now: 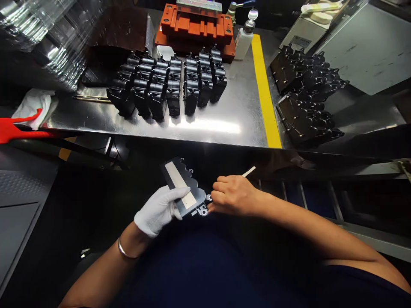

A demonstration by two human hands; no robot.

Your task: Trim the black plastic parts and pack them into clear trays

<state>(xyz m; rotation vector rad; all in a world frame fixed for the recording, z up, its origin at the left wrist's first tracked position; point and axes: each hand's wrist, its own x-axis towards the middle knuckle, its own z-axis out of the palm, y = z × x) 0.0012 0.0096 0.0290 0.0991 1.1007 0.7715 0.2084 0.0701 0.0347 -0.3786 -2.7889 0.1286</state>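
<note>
My left hand [157,209], in a white glove, grips a black plastic part [192,185] with a scalloped edge, the thumb pressed on its face. A pale flat strip [175,174] runs along that face. Small loops and a ring-shaped fitting [203,209] stick out at the part's edge and near end. My bare right hand [236,194] is closed beside that end, its fingertips at the fittings. From behind its knuckles projects a thin cream-coloured stick [249,171]; its other end is hidden in the fist.
Several black plastic parts [173,87] stand in rows on the metal table [221,126], with more [298,115] beyond a yellow stripe [265,94]. Behind are an orange fixture [197,32] and a white bottle [244,42]. Clear plastic trays [41,34] and red-handled pliers [19,128] lie left.
</note>
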